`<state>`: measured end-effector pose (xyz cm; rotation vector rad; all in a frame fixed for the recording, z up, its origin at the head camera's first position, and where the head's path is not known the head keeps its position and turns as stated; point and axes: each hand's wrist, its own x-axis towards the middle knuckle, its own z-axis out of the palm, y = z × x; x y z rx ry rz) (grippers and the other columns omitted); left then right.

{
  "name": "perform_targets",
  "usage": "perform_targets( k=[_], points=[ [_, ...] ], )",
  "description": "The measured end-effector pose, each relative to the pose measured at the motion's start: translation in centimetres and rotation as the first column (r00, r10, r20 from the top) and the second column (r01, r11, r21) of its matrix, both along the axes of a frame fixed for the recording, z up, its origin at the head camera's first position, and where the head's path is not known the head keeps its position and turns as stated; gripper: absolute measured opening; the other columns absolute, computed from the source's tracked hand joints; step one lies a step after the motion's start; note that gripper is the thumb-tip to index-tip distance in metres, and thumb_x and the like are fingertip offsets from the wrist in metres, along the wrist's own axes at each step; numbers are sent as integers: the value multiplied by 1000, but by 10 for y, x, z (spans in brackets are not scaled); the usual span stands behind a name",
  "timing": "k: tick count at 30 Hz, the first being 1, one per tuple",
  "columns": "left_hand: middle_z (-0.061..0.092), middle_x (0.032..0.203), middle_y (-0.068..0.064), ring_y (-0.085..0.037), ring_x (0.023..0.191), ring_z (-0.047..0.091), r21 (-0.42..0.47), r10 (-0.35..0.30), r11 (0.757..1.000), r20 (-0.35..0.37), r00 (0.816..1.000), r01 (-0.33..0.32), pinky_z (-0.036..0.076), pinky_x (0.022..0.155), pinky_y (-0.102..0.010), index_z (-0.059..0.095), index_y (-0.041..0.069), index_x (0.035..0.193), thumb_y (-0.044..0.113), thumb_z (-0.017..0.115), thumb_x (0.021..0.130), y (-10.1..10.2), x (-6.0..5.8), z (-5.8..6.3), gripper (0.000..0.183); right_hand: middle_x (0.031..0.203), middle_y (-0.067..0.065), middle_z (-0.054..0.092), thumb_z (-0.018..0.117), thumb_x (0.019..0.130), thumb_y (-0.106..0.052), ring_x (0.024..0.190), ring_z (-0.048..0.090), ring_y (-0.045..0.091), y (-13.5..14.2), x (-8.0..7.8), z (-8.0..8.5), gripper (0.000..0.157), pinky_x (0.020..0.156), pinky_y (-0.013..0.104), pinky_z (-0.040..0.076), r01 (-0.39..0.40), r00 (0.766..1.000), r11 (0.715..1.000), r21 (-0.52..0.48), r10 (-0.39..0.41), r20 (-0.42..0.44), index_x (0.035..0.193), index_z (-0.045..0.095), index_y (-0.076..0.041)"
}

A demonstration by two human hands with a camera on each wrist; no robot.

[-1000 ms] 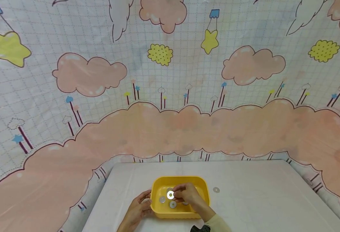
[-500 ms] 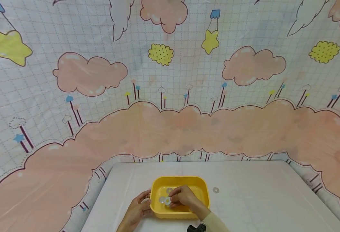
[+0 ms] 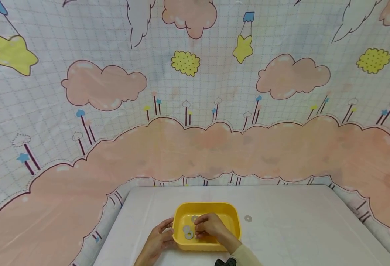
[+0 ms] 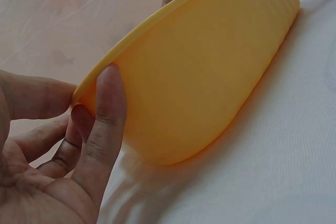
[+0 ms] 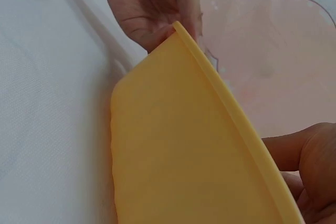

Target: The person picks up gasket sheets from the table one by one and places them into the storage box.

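Observation:
A yellow plastic tray (image 3: 178,242) stands on the white table, with several flat round metal washers inside. Three of them show to the left of my right hand: one washer (image 3: 194,218) at the back, and two overlapping ones nearer the front, the nearest washer (image 3: 189,235) ring-shaped. My left hand (image 3: 158,238) holds the tray's left end, its thumb (image 4: 110,95) on the outer wall under the rim. My right hand (image 3: 211,227) reaches into the tray with bent fingers beside the washers. Whether it pinches a washer is hidden; the tray wall blocks the right wrist view.
A single washer (image 3: 248,218) lies on the white tabletop (image 3: 298,225) just right of the tray. Behind the table hangs a cloth (image 3: 215,151) printed with clouds and stars.
A second ago my right hand held a bright washer over the tray. The hand has since lowered and shifted slightly left; a washer now lies at the front left. My left hand stays put.

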<state>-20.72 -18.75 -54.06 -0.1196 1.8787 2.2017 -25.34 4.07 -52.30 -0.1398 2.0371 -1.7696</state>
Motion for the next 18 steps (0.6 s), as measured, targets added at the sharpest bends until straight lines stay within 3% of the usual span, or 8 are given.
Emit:
perform_targets(
  k=[6, 13, 18],
  points=[
    [46, 118, -6, -11, 80, 61, 3, 3, 1000, 11, 1000, -3, 58, 74, -29, 32, -6, 148, 9, 61, 94, 1, 1, 0, 63, 82, 10, 68, 66, 87, -3, 69, 66, 16, 8, 4, 5, 22, 67, 34, 61, 30, 999, 1000, 1, -30, -11, 107, 67, 8],
    [46, 120, -7, -12, 81, 61, -1, -4, 1000, 8, 1000, 4, 58, 74, -29, 32, -6, 148, 10, 62, 93, 2, 4, 1, 65, 96, 21, 70, 65, 91, -7, 78, 71, 25, 22, 10, 15, 23, 72, 40, 62, 36, 996, 999, -25, -38, -80, 108, 65, 9],
    [47, 120, -8, -12, 84, 61, -8, 1, 1000, 1, 1000, -1, 58, 75, -29, 31, -6, 148, 9, 62, 94, 2, 6, 1, 65, 100, 19, 69, 64, 92, -9, 81, 71, 24, 30, 13, 24, 24, 74, 40, 61, 25, 993, 999, -40, -30, -118, 108, 65, 9]
  ],
)
